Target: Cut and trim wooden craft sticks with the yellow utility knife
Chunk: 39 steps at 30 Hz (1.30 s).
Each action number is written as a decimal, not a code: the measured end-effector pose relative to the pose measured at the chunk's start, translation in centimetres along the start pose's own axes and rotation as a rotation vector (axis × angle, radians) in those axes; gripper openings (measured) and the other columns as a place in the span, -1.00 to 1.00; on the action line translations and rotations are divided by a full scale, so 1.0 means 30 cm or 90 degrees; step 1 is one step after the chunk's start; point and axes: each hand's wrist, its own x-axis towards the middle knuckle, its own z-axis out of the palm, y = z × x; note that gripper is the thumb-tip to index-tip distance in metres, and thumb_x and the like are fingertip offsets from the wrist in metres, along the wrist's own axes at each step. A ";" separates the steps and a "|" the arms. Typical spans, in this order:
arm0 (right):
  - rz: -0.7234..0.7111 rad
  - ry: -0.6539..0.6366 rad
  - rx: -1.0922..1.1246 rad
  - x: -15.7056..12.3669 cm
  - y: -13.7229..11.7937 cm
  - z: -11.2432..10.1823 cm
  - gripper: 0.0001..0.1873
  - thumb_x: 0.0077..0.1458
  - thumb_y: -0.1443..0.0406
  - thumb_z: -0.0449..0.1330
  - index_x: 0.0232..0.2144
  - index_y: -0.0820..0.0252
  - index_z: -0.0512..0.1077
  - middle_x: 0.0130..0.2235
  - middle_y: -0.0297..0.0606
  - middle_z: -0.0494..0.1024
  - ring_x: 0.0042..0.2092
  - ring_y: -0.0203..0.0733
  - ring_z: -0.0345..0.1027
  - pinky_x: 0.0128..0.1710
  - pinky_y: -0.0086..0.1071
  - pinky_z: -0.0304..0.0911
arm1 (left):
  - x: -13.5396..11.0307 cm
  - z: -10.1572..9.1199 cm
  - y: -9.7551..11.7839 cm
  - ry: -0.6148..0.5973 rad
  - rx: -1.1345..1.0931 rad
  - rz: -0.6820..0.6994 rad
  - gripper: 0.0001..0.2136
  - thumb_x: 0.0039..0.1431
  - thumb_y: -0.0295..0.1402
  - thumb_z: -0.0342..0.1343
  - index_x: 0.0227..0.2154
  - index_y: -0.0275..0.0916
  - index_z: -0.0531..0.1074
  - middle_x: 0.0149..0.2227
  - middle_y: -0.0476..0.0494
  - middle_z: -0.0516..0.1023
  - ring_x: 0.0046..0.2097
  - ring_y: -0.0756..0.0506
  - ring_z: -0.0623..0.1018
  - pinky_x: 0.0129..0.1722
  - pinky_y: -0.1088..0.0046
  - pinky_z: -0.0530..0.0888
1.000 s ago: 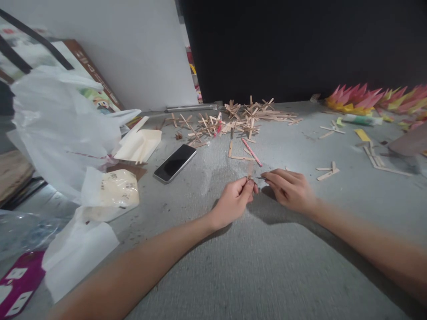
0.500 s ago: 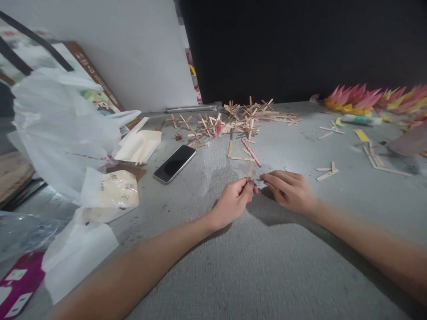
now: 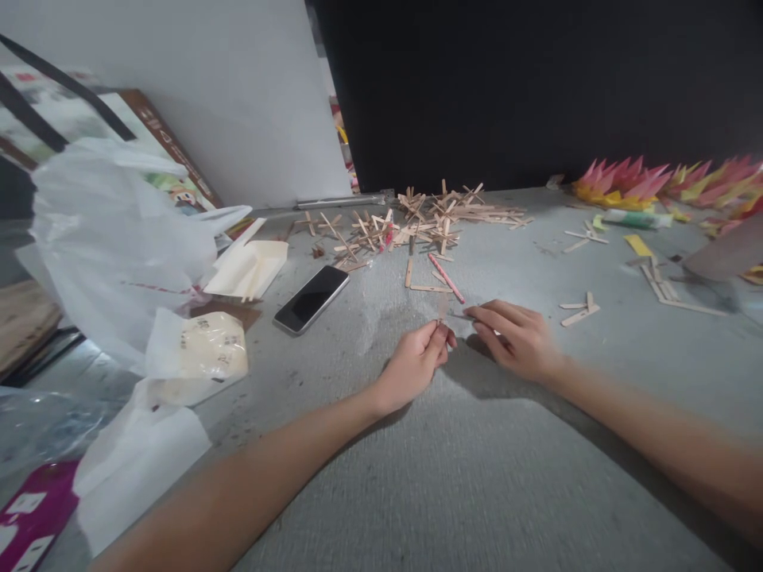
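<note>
Both hands meet at the middle of the grey table (image 3: 477, 477). My left hand (image 3: 417, 361) is closed, pinching a small wooden stick (image 3: 442, 306) that stands up from its fingertips. My right hand (image 3: 516, 338) is also closed, fingers drawn together on a thin dark piece (image 3: 458, 316) that reaches across to the stick; I cannot make out what it is. Just beyond the hands lie a red-and-white pencil-like stick (image 3: 446, 276) and loose wooden sticks (image 3: 429, 287). A heap of crossed wooden sticks (image 3: 429, 218) lies farther back.
A black phone (image 3: 311, 298) lies to the left of the hands. White plastic bags (image 3: 113, 238), a folded paper tray (image 3: 247, 266) and a wrapped packet (image 3: 203, 349) crowd the left side. Pink and yellow paper flowers (image 3: 656, 183) and more sticks (image 3: 578, 310) sit at the right.
Both hands stay together on the stick. The view has shifted slightly; nothing else has moved.
</note>
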 end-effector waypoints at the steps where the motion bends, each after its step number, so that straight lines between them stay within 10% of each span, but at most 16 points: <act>1: -0.007 -0.023 0.022 0.003 -0.003 -0.004 -0.68 0.42 0.32 0.02 0.13 0.17 0.42 -0.12 -0.11 0.60 -0.18 -0.09 0.51 -0.19 -0.24 0.39 | 0.001 0.001 0.000 -0.002 -0.006 0.003 -0.59 0.48 0.01 -0.16 -0.26 -0.24 0.34 -0.50 0.09 0.18 -0.48 0.02 0.18 -0.44 0.47 0.16; 12: -0.035 -0.085 0.064 0.001 0.004 0.012 -0.68 0.47 0.29 0.01 0.16 0.19 0.41 -0.17 -0.13 0.58 -0.17 -0.07 0.45 -0.18 -0.22 0.35 | -0.005 0.009 0.000 -0.038 0.010 0.014 -0.73 0.48 -0.23 -0.17 -0.29 -0.23 0.31 -0.46 0.05 0.21 -0.45 0.01 0.19 -0.44 0.47 0.15; 26: -0.037 -0.069 -0.105 -0.003 -0.011 -0.006 -0.78 0.46 0.31 0.05 0.00 0.22 0.46 -0.27 -0.19 0.63 -0.31 -0.16 0.52 -0.32 -0.30 0.28 | 0.002 0.002 0.000 0.029 0.062 0.025 -0.59 0.49 -0.01 -0.17 -0.29 -0.23 0.36 -0.52 0.10 0.16 -0.48 0.00 0.19 -0.40 0.44 0.19; 34: -0.036 -0.153 -0.223 0.002 -0.034 -0.020 -0.70 0.41 0.42 0.02 0.14 0.24 0.34 -0.30 -0.23 0.56 -0.35 -0.14 0.45 -0.41 -0.28 0.14 | 0.023 -0.049 0.019 -0.022 0.045 0.017 -0.55 0.48 -0.03 -0.09 0.23 -0.19 0.11 -0.52 0.15 0.26 -0.49 -0.02 0.26 -0.39 0.45 0.22; 39: -0.027 -0.170 -0.219 0.003 -0.037 -0.014 -0.79 0.40 0.40 0.04 0.01 0.24 0.40 -0.31 -0.20 0.54 -0.35 -0.14 0.42 -0.40 -0.28 0.11 | 0.027 -0.056 0.012 -0.029 0.034 0.007 -0.71 0.49 -0.08 -0.13 0.07 -0.15 0.20 -0.49 0.11 0.34 -0.45 -0.02 0.32 -0.37 0.44 0.27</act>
